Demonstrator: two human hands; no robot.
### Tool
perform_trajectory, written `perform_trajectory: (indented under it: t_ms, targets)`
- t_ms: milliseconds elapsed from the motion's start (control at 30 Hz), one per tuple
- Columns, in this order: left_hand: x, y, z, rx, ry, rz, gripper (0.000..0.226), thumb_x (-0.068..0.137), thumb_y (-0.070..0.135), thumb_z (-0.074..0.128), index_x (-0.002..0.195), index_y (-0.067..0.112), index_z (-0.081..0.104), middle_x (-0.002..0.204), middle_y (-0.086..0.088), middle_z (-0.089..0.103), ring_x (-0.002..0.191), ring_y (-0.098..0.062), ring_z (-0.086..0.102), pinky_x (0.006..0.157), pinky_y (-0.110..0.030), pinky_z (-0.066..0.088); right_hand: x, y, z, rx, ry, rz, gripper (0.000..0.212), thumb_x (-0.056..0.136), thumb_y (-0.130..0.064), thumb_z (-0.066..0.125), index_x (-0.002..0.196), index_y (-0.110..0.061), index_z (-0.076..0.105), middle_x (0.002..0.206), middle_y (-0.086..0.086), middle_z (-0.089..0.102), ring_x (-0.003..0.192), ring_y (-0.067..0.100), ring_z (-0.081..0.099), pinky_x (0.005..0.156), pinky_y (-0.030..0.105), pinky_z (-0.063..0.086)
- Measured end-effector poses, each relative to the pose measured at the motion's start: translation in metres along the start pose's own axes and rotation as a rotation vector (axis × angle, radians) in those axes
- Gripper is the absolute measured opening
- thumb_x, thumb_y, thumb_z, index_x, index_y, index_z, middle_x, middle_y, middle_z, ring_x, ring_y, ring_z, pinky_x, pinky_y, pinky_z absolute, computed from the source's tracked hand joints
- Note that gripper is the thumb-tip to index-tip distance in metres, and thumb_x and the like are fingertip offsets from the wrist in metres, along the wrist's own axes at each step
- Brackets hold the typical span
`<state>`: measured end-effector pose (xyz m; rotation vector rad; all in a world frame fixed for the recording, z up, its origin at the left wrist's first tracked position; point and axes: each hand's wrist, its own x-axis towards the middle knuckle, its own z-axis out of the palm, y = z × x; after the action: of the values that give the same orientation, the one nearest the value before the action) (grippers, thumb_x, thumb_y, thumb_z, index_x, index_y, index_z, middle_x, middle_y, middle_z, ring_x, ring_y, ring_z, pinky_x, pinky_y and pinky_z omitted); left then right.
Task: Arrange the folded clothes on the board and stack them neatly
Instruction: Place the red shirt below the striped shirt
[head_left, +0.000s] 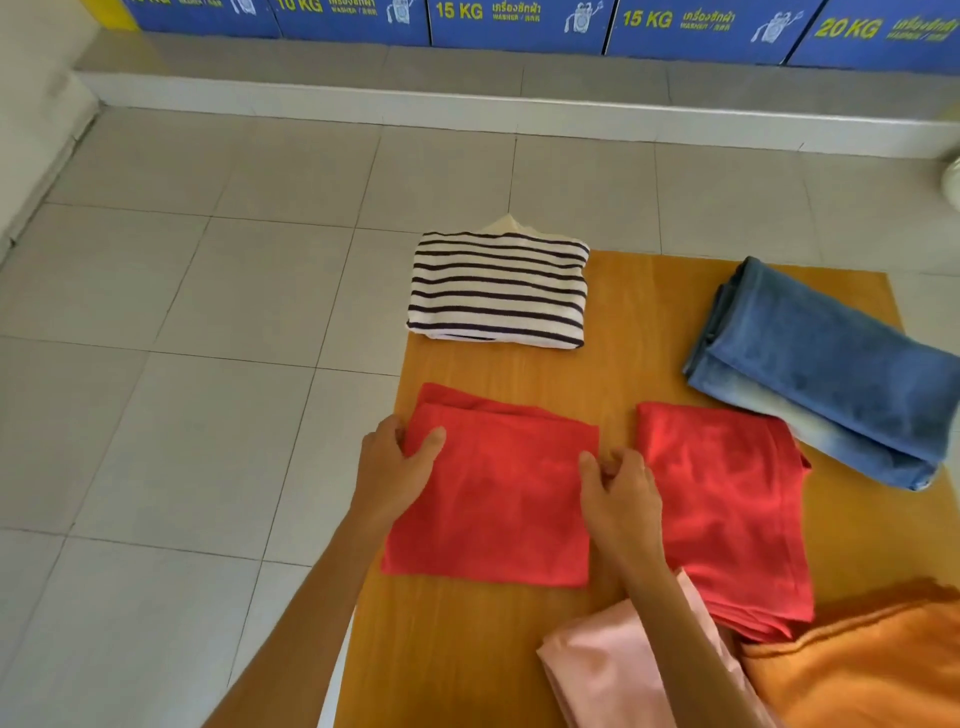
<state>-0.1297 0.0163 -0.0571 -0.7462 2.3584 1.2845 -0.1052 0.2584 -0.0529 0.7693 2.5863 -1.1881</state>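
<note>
Red folded cloth (493, 499) lies on the near left of the wooden board (634, 332), which sits on the tiled floor (182, 312). Your left hand (395, 467) pinches its far left edge, thumb on top; your right hand (621, 493) pinches its far right edge with curled fingers. Second red folded garment (727, 509) lies just right of it. Striped folded shirt (498, 288) sits at the far left corner, partly off the board. Folded jeans (831, 364) lie far right. Pink cloth (597, 665) and orange cloth (872, 660) lie nearest you.
</note>
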Motion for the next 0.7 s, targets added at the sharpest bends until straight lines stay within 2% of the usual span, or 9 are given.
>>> perform_trajectory:
  t_ms: [67,133,200,267,400,500,600,700]
  targets:
    - [-0.017,-0.009,0.005,0.015,-0.028,-0.016,0.083,0.080,0.068,0.059,0.145,0.021,0.037,0.139,-0.003,0.047,0.123,-0.027,0.053,0.095,-0.041,0.050,-0.019,0.005,0.006,0.029,-0.051,0.079,0.052,0.096,-0.044,0.058,0.126,-0.003,0.052,0.122,0.017,0.058,0.117,0.036,0.054,0.092,0.035,0.039]
    - [-0.029,-0.012,0.009,0.021,-0.018,-0.012,0.083,0.083,0.060,0.063,0.147,0.018,0.033,0.143,-0.006,0.046,0.125,-0.028,0.052,0.097,-0.041,0.048,-0.031,0.006,0.012,0.048,-0.089,0.114,0.068,0.094,-0.052,0.057,0.138,-0.002,0.046,0.134,0.020,0.055,0.126,0.037,0.050,0.103,0.040,0.038]
    - [-0.038,-0.014,0.010,0.021,-0.002,-0.006,0.077,0.087,0.050,0.064,0.148,0.015,0.032,0.145,-0.008,0.046,0.128,-0.030,0.051,0.100,-0.042,0.046,-0.036,0.007,0.014,0.077,-0.101,0.133,0.075,0.092,-0.055,0.059,0.142,-0.003,0.043,0.138,0.018,0.055,0.128,0.036,0.051,0.105,0.040,0.039]
    - [-0.046,-0.016,0.009,-0.013,-0.002,-0.019,0.076,0.087,0.048,0.065,0.147,0.014,0.032,0.144,-0.008,0.048,0.127,-0.031,0.052,0.100,-0.042,0.046,-0.038,0.006,0.010,0.111,-0.116,0.178,0.070,0.091,-0.054,0.062,0.137,-0.004,0.048,0.132,0.016,0.060,0.124,0.035,0.055,0.100,0.038,0.043]
    - [-0.057,-0.026,0.005,-0.064,-0.066,-0.054,0.079,0.083,0.062,0.062,0.143,0.017,0.038,0.137,-0.004,0.054,0.120,-0.028,0.057,0.093,-0.038,0.049,-0.042,0.007,0.002,0.146,-0.226,0.231,0.066,0.084,-0.062,0.064,0.123,-0.009,0.061,0.114,0.006,0.065,0.111,0.029,0.062,0.087,0.033,0.047]
    - [-0.064,-0.031,0.004,-0.072,-0.128,-0.049,0.076,0.081,0.072,0.053,0.138,0.023,0.045,0.130,0.001,0.059,0.112,-0.023,0.060,0.091,-0.037,0.051,-0.050,0.010,0.005,0.160,-0.233,0.211,0.071,0.081,-0.067,0.064,0.125,-0.010,0.061,0.117,0.005,0.066,0.112,0.028,0.062,0.094,0.037,0.050]
    - [-0.068,-0.035,0.003,-0.090,-0.139,-0.052,0.073,0.082,0.073,0.051,0.135,0.022,0.050,0.125,0.002,0.061,0.108,-0.021,0.061,0.089,-0.035,0.051,-0.057,0.011,0.008,0.155,-0.174,0.204,0.069,0.087,-0.061,0.062,0.130,-0.007,0.058,0.124,0.009,0.064,0.118,0.031,0.059,0.096,0.037,0.046]
    - [-0.070,-0.035,0.000,-0.111,-0.191,-0.044,0.068,0.084,0.068,0.053,0.135,0.023,0.051,0.121,0.005,0.062,0.104,-0.017,0.061,0.088,-0.033,0.051,-0.059,0.012,0.007,0.192,-0.151,0.191,0.055,0.090,-0.054,0.061,0.124,-0.011,0.062,0.109,0.004,0.066,0.113,0.029,0.062,0.093,0.036,0.048]
